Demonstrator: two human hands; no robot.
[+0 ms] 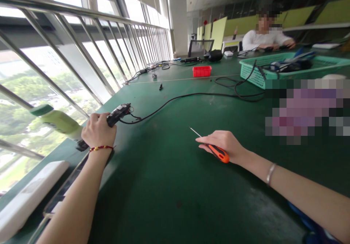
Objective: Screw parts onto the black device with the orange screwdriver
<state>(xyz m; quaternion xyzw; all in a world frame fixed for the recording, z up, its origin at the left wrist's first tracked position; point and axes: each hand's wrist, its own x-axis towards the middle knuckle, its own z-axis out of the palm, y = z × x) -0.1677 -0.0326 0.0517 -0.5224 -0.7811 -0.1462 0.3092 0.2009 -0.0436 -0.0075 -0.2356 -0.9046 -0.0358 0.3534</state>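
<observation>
My left hand [98, 130] is wrapped round a black elongated corded device [119, 114], near the table's left edge. Thin wires show at the device's far end, and its black cable [175, 97] runs right across the table. The dark lower end sticks out behind my fingers; its exact kind I cannot make out. In my right hand [222, 142] is a screwdriver [218, 153] with an orange and black handle. Its thin metal shaft points forward and left, apart from the device.
A green-capped bottle [58, 122] stands left, by the metal railing [90, 11]. A white bar-shaped object [32, 196] lies at front left. Farther off are a small black piece [160, 87], a red basket [202, 71] and a green basket [251, 71]. A person [264, 36] sits across the table.
</observation>
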